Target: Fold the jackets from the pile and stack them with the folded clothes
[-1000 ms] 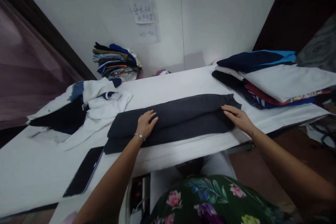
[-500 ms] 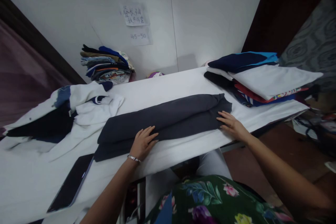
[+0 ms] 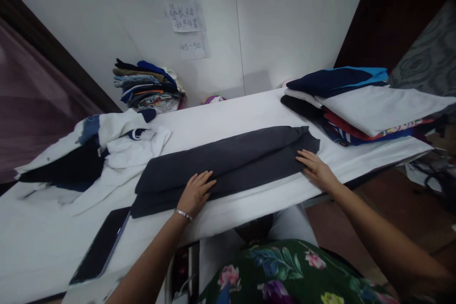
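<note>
Phone [image 3: 100, 247]: dark, flat on the white counter [image 3: 249, 114], near edge, left of both hands.
Left hand [image 3: 194, 193]: fingers spread, palm flat on the near edge of the dark grey garment [image 3: 228, 164]; grips nothing.
Right hand [image 3: 315, 167]: flat, open, touching the garment's right end.
Garment: folded into a long strip across the counter's middle.
Loose clothes [image 3: 96, 149]: white and navy, left.
Folded stack [image 3: 356, 104]: right.
Small pile [image 3: 147, 85]: against the wall.
</note>
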Motion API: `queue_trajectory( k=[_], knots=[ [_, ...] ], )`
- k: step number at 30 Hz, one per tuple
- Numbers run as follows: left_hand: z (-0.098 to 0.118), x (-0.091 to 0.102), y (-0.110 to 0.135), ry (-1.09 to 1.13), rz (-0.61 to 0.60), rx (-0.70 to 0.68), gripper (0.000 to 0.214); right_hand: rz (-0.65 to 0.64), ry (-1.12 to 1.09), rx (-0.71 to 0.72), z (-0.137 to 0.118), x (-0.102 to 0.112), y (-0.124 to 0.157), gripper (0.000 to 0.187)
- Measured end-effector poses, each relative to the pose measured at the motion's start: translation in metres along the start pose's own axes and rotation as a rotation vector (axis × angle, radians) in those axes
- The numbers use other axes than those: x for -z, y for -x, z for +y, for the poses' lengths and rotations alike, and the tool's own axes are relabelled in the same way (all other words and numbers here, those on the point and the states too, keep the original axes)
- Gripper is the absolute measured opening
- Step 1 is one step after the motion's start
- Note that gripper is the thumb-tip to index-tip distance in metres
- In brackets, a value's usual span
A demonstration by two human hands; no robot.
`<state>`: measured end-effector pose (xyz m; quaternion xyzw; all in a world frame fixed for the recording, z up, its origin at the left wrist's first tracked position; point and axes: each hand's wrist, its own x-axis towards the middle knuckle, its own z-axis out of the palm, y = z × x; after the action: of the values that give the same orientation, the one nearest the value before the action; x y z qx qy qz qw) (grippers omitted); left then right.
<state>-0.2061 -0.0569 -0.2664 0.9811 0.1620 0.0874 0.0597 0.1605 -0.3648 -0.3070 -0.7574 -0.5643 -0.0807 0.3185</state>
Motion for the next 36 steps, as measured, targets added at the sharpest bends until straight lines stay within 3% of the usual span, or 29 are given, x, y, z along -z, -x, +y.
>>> queue_trajectory(
  k=[8,13,17,19,22,24,28,32,36],
  knots=[
    [-0.005,-0.001,-0.004,-0.136,-0.012,0.016,0.058,-0.081,0.116,0.058,0.008,0.003,0.009,0.043],
    [-0.004,-0.008,0.004,-0.134,-0.030,0.013,0.065,-0.106,0.192,-0.027,0.001,0.003,0.011,0.050],
    [-0.001,-0.007,0.009,-0.068,-0.024,0.005,0.057,-0.002,0.143,-0.022,-0.035,0.009,-0.007,0.048],
    [0.001,-0.004,0.007,-0.038,-0.028,0.003,0.063,0.025,0.124,0.033,-0.062,0.006,-0.026,0.044],
    [0.006,-0.001,-0.003,-0.038,0.003,0.072,0.062,-0.024,0.135,0.120,-0.095,-0.010,-0.059,0.045],
    [0.008,-0.003,-0.010,-0.071,0.045,0.198,0.058,-0.069,0.160,0.148,-0.102,-0.026,-0.077,0.048],
    [0.009,-0.011,-0.015,-0.100,0.059,0.375,0.063,-0.122,0.229,0.088,-0.078,-0.057,-0.092,0.057],
    [0.011,-0.016,-0.013,-0.087,0.038,0.377,0.066,-0.164,0.266,0.066,-0.049,-0.075,-0.084,0.064],
    [0.005,-0.011,-0.011,-0.060,0.010,0.380,0.063,-0.131,0.264,0.091,-0.043,-0.078,-0.078,0.064]
  ],
)
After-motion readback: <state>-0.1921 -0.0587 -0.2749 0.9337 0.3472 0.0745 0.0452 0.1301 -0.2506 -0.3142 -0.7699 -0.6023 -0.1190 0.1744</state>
